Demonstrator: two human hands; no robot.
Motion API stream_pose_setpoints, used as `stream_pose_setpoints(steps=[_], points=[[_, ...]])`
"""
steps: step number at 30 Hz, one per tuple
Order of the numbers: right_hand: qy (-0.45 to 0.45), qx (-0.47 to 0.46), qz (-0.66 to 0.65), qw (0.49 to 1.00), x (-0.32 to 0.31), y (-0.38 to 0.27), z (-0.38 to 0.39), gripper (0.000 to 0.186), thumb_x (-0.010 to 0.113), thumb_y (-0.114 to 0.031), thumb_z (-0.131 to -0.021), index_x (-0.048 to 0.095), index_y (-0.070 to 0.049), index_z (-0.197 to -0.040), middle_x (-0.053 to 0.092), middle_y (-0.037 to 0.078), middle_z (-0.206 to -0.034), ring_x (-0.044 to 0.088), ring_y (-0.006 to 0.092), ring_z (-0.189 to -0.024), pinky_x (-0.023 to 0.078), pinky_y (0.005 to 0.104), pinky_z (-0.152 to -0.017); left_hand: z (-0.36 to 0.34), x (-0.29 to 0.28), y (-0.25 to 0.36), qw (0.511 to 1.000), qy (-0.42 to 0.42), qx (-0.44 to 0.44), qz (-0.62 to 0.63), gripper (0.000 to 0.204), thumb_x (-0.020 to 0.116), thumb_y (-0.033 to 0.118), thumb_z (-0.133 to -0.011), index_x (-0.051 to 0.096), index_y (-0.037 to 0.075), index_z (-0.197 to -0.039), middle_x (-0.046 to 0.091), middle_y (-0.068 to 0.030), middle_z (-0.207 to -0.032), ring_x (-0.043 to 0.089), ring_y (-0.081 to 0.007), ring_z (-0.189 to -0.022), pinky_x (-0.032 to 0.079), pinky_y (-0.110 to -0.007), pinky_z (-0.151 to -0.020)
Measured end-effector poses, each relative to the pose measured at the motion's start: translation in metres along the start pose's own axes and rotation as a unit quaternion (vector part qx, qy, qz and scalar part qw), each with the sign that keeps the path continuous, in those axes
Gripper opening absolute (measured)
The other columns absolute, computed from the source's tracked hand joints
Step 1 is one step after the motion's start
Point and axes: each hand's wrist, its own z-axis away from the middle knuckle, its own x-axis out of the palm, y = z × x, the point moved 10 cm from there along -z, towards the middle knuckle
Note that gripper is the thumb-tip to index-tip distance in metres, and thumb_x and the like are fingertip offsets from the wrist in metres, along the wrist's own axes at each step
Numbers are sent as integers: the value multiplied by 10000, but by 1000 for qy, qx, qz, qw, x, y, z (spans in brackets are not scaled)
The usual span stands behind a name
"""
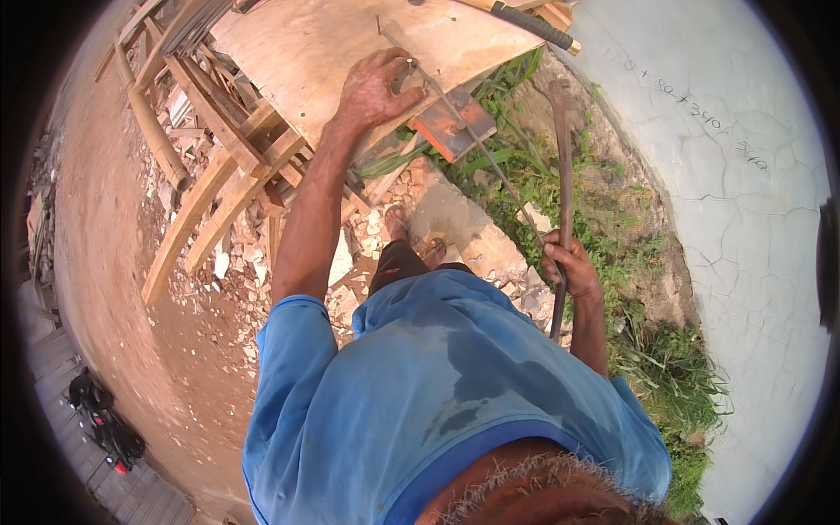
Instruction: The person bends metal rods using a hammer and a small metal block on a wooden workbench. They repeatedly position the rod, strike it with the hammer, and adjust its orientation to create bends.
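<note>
My left hand (374, 92) rests on the plywood board (306, 44), fingers curved and apart, touching near an upright metal pin (409, 64) and a thin metal rod (472, 136). The rod runs diagonally down from the board to my right hand (570, 262). That hand is closed round a long, rusty metal bar (563, 166), hooked at its top, and the lower part of the rod. An orange and dark plate (446, 127) sits just under the board's front edge. A dark-wrapped handle (534, 26) lies at the board's back right.
Wooden beams (201, 201) and a curved pole (153, 131) are piled at left, over broken rubble (236, 315). Weeds (630, 289) grow along a cracked pale wall (744, 219) at right. My feet stand on a concrete slab (459, 214). A dark motorbike (101, 420) is at lower left.
</note>
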Motion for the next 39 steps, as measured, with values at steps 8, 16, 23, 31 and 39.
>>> stream_pose_setpoints(steps=[8, 16, 23, 31, 39], points=[[4, -5, 6, 1000, 3, -6, 0, 153, 674, -169, -937, 630, -52, -1025, 533, 24, -607, 473, 100, -469, 371, 258, -410, -8, 8, 12, 997, 24, -56, -44, 748, 822, 618, -660, 680, 67, -1146, 604, -170, -1276, 548, -359, -1199, 411, -471, -1053], [18, 13, 8, 1000, 6, -9, 2, 129, 700, -167, -917, 633, -60, -941, 524, 6, -592, 467, 88, -465, 362, 252, -408, -8, 24, 6, 993, -16, -83, -83, 1025, 771, 797, -574, 593, 31, -1233, 557, -193, -1239, 497, -348, -1236, 301, -529, -1109], [4, -3, 82, 997, 6, -14, 2, 217, 714, -241, -904, 645, -35, -901, 535, 8, -586, 476, 89, -462, 381, 263, -428, -8, 24, 8, 995, -25, -75, -67, 1005, 851, 708, -567, 542, 40, -1252, 550, -192, -1245, 483, -378, -1224, 339, -514, -1077], [25, -11, 139, 990, 16, -39, -28, 322, 728, -259, -882, 673, 13, -1047, 672, 79, -725, 597, 134, -618, 479, 307, -591, -9, 23, 12, 996, -13, -53, -71, 1000, 855, 705, -551, 546, 48, -1239, 560, -187, -1222, 482, -374, -1221, 344, -508, -1072], [-39, -24, 166, 985, 60, -65, -101, 281, 709, -182, -890, 687, 34, -1068, 712, 105, -747, 645, 134, -617, 502, 289, -580, -7, 21, 11, 996, -4, -53, -70, 940, 844, 701, -573, 579, 70, -1218, 567, -170, -1254, 490, -370, -1232, 372, -492, -1067]])
